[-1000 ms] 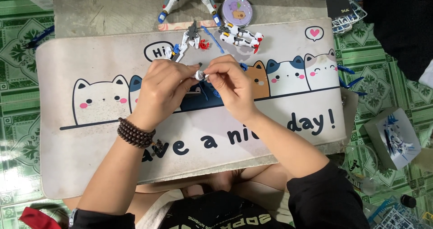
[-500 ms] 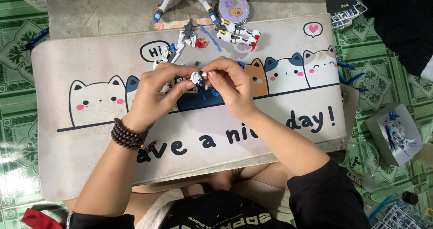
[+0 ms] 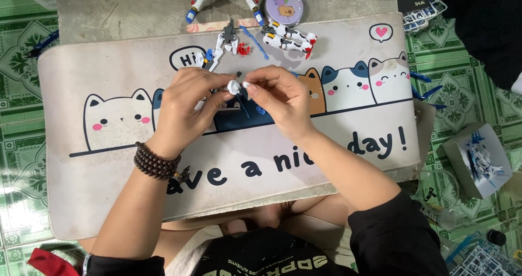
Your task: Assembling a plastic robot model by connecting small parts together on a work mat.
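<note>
Item: small white model part [image 3: 234,87], pinched between the fingertips of both hands above the middle of the desk mat [image 3: 81,162], toward its far edge.

Left hand [image 3: 185,110]: fingers closed on the part from the left; a dark bead bracelet [image 3: 156,164] sits at the wrist.

Right hand [image 3: 278,102]: thumb and forefinger closed on the same part from the right; the remaining fingers are curled under.

Handling, as judged: the part looks like light, rigid plastic, probably smooth and easy to drop, with thin details that could snap. It is best held by its thicker rounded body, with fingertip pressure only.

Surroundings on the mat's far edge: a white, red and blue assembled figure section [image 3: 288,36]; a grey and white winged piece [image 3: 224,41]; a small red piece [image 3: 243,49]; a thin blue stick [image 3: 253,41].

Beyond the far edge: a round lilac tin [image 3: 284,5] and two blue-and-white limb pieces [image 3: 197,1].

Off the right edge, on the green patterned floor [image 3: 16,64]: a small white box [image 3: 481,159] with a blue and white picture.
</note>
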